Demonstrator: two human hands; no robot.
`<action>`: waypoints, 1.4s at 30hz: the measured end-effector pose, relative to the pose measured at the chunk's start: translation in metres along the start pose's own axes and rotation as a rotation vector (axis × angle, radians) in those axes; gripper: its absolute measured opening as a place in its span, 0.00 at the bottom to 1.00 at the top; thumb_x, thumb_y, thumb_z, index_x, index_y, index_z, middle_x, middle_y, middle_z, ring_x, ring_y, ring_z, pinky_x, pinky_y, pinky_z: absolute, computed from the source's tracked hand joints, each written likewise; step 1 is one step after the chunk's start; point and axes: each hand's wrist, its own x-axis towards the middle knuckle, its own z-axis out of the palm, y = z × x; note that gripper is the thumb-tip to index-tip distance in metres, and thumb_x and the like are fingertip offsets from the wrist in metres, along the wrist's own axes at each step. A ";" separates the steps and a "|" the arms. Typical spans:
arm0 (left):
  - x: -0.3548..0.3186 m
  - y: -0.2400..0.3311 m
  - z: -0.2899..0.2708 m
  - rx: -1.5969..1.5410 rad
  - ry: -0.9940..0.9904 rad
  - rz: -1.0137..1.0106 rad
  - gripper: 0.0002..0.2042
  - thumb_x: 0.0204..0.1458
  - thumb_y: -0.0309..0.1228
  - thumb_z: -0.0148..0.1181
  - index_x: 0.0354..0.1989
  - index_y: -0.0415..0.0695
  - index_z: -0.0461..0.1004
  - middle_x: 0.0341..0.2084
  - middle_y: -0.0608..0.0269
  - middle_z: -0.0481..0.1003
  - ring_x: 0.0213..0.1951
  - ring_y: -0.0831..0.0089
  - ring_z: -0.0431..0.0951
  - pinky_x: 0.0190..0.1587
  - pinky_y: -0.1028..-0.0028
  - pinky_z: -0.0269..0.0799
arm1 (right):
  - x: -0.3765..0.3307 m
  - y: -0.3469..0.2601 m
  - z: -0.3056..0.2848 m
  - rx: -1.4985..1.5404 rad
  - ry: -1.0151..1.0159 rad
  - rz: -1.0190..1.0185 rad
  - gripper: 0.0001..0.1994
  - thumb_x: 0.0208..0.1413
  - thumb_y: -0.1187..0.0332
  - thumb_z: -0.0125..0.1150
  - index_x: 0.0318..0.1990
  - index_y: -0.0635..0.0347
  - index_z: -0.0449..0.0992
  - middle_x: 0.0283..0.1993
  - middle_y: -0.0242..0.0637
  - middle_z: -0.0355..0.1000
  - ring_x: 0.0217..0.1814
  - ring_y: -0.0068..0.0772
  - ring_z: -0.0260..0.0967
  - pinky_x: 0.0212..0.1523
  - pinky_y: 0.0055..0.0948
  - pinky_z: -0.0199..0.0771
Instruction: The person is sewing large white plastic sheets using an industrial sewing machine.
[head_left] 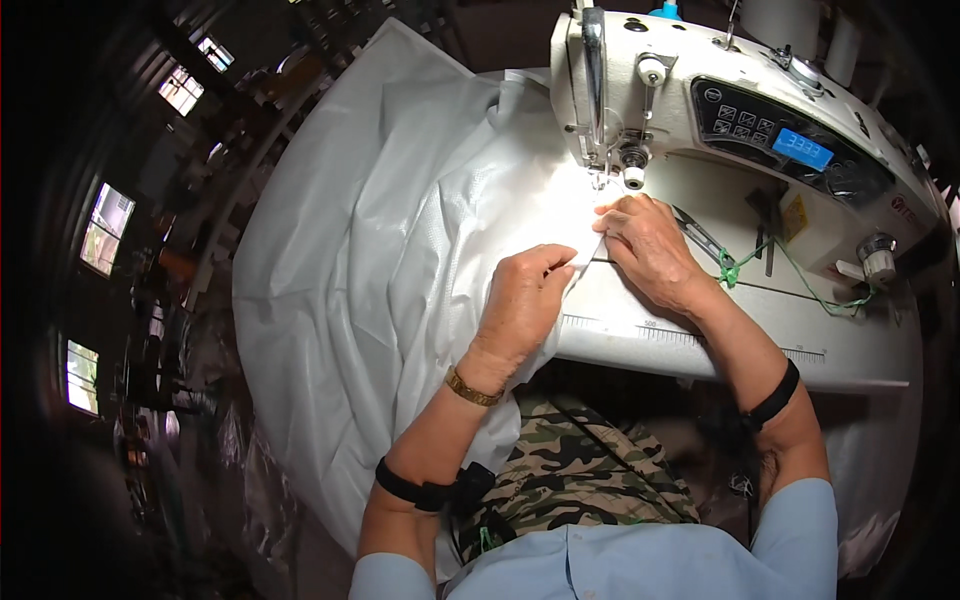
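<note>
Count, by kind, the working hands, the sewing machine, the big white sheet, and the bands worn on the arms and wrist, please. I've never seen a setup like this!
Hands, left hand and right hand: 2
Sewing machine: 1
White sheet: 1
Black armbands: 2
Gold-coloured wristband: 1
Total: 7

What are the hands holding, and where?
The left hand pinches the sheet by its edge. The right hand touches that edge too; whether it grips can't be told.

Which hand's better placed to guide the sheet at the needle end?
Right, probably: the right hand sits right beside the needle end of the sewing machine; the left hand is at the white sheet, farther back.
</note>
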 end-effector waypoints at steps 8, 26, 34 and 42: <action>-0.006 0.000 0.017 0.267 0.077 0.262 0.15 0.53 0.27 0.63 0.48 0.36 0.75 0.35 0.50 0.78 0.31 0.57 0.78 0.35 0.67 0.73 | -0.001 0.004 0.008 -0.025 0.070 -0.028 0.08 0.54 0.73 0.56 0.39 0.62 0.80 0.45 0.39 0.75 0.51 0.41 0.68 0.57 0.38 0.62; 0.009 -0.015 0.023 0.526 -0.004 0.493 0.04 0.52 0.24 0.58 0.29 0.40 0.70 0.25 0.53 0.70 0.25 0.53 0.75 0.29 0.60 0.72 | -0.007 -0.002 0.008 -0.089 0.065 -0.017 0.10 0.58 0.69 0.56 0.43 0.61 0.79 0.51 0.46 0.71 0.56 0.45 0.65 0.59 0.42 0.61; 0.033 -0.021 0.027 0.571 -0.036 0.482 0.04 0.54 0.24 0.55 0.28 0.38 0.70 0.25 0.51 0.72 0.27 0.51 0.76 0.31 0.57 0.72 | -0.003 -0.002 0.012 -0.161 0.103 -0.013 0.11 0.59 0.68 0.56 0.45 0.61 0.78 0.50 0.47 0.72 0.56 0.47 0.66 0.59 0.43 0.61; 0.052 -0.020 0.036 0.586 0.017 0.472 0.06 0.55 0.24 0.54 0.27 0.38 0.72 0.26 0.50 0.73 0.28 0.52 0.78 0.32 0.59 0.74 | -0.005 0.001 0.013 -0.164 0.137 -0.012 0.11 0.58 0.69 0.55 0.44 0.64 0.78 0.48 0.44 0.72 0.55 0.45 0.66 0.59 0.42 0.62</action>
